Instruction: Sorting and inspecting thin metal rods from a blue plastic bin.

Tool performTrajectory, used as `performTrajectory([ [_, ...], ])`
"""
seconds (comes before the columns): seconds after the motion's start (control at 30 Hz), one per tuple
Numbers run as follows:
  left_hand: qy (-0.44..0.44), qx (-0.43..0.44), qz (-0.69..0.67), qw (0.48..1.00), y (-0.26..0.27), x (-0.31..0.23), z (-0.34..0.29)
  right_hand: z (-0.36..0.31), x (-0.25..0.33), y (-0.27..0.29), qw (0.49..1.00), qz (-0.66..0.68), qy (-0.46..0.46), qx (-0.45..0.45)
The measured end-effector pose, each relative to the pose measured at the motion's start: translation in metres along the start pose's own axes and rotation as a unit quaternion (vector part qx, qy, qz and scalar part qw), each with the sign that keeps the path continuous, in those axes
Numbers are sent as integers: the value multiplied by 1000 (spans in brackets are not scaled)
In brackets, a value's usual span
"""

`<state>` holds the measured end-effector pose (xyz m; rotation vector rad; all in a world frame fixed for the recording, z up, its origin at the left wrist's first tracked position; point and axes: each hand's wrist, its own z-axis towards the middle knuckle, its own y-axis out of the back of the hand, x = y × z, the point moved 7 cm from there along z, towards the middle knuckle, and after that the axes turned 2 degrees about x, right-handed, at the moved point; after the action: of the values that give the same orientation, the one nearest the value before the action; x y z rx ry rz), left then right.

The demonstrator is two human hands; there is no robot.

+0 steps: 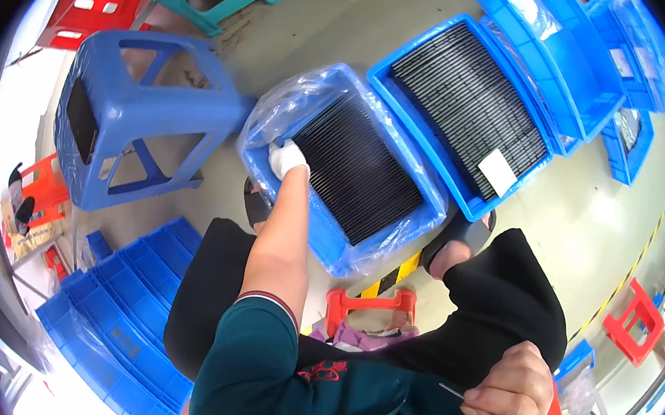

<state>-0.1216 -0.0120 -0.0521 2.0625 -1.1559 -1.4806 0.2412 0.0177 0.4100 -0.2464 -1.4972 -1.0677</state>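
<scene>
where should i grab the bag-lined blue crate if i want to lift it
The bag-lined blue crate is probably best gripped by the rims of its two short ends, from outside: one long side sits close beside the neighbouring blue crate, leaving little finger room. The loose clear bag over the rim may slip.

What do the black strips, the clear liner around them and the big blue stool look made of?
Black strips: dark, dullish; plastic or metal, can't tell. Liner: thin, glossy plastic film, judging by its wrinkles and glints. Stool: likely moulded plastic, smooth with rounded edges.
</scene>
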Motion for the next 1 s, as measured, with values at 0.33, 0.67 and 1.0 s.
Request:
performTrajectory([
  [0.33,-96,-10,90,991,19,-52,-10,-16,11,31,996,13,46,-71],
  [0.67,-532,293,150,780,-124,-222,-218,-40,-9,48,992,-126,-2,2],
  [1.0,-549,231,446,668,-212,-235,-281,-56,-26,73,997,-62,-41,-6],
])
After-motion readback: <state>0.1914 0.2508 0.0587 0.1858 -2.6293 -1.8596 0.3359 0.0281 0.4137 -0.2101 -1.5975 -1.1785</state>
